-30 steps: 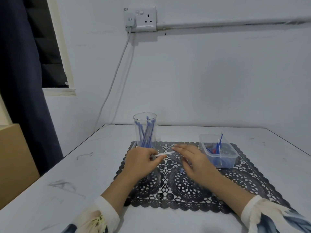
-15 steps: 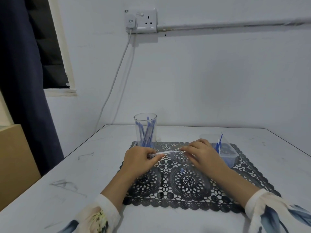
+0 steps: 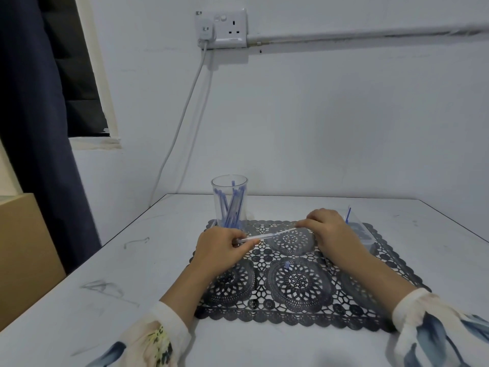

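A thin clear pen barrel spans between my two hands above a dark lace mat. My left hand pinches its near-left end, and my right hand pinches its far-right end. Behind my left hand a clear plastic cup holds several blue pens upright. A clear rectangular tub with blue parts sits behind my right hand, mostly hidden by it. A small blue cap lies on the mat between my forearms.
The mat lies on a white table against a white wall. A white cable runs from the wall socket down behind the table. A dark curtain and a cardboard box are at the left.
My right hand has slid to the right along the barrel toward the tub, so the hands are now farther apart. My left hand has stayed in place.
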Motion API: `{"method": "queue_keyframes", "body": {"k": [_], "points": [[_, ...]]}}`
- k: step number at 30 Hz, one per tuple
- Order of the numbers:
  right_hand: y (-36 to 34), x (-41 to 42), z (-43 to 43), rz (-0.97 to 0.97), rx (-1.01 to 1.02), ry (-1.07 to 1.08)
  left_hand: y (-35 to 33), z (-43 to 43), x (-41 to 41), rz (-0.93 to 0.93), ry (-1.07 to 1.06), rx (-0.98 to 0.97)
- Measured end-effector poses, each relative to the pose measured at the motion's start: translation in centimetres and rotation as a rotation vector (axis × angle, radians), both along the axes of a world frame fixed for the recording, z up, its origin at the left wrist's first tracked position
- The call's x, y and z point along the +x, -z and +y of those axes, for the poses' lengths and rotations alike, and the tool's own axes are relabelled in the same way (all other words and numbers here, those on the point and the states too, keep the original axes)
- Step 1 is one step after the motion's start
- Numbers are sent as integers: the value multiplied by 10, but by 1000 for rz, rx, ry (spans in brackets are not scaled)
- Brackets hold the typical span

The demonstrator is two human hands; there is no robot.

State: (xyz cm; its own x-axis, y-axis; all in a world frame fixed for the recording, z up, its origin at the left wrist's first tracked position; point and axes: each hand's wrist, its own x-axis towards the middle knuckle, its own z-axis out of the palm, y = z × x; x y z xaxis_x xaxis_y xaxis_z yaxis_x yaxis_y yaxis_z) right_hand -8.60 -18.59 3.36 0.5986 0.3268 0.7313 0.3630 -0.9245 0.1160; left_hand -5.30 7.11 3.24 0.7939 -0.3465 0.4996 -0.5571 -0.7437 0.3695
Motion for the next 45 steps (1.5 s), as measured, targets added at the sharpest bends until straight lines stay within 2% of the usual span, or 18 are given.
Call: {"method": "queue_keyframes", "body": {"k": [8, 12, 15, 19, 22, 24, 27, 35, 45], "points": [[5, 8, -16, 91, 145, 14, 2, 0, 2, 3, 1, -14], [10, 10, -19, 186, 145, 64, 2, 0, 2, 18, 7, -23], [11, 10, -20, 198, 100, 122, 2, 1, 2, 13, 1, -18], [12, 6, -14, 143, -15, 95, 2, 0, 2, 18, -9, -12], [11, 7, -6, 151, -253, 83, 4, -1, 3, 19, -9, -13], [11, 7, -2, 272, -414, 132, 4, -1, 4, 21, -7, -19], [12, 9, -6, 447, -545, 241, 5, -1, 5, 25, -6, -24], [5, 2, -3, 466, -625, 323, 7, -1, 6, 34, -1, -28], [5, 1, -1, 465, -612, 345, 9, -1, 8, 31, 2, -26]]}}
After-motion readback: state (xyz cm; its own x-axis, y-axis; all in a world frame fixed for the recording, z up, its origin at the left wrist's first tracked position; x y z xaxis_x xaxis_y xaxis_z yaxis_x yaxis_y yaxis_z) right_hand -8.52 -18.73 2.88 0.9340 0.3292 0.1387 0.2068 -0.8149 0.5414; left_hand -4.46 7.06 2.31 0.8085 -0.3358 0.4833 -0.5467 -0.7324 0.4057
